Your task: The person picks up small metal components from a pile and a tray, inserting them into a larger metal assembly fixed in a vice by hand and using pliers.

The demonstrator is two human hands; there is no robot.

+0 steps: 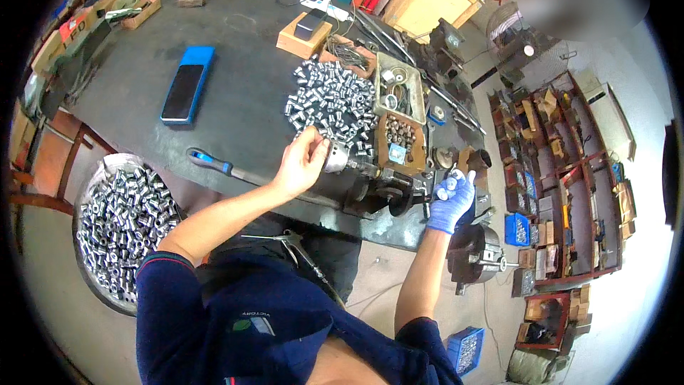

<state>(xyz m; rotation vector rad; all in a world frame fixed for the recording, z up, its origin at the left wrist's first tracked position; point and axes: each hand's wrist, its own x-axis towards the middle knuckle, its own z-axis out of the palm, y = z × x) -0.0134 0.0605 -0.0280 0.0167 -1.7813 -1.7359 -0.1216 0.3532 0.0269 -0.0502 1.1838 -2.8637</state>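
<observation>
My left hand (303, 164) is bare. Its fingers pinch together at the left end of a silvery drill-type chuck (337, 156), and whatever is between them is hidden. The chuck sits on a small bench spindle (385, 192) at the table's near edge. On my right hand (452, 203) is a pale blue glove; its fingers curl up around several small metal sleeves in the palm, right of the spindle. Just beyond my left hand lies a heap of shiny metal sleeves (331, 100) on the dark table (242, 93).
A wide pan (80, 242) of metal sleeves stands at left. On the table are a blue-handled file (210, 162), a blue-and-black box (187, 89), a wooden box (380, 153) of small parts and a tray (420, 93). A bigger chuck (479, 253) stands right; an air gun (293, 242) hangs near me.
</observation>
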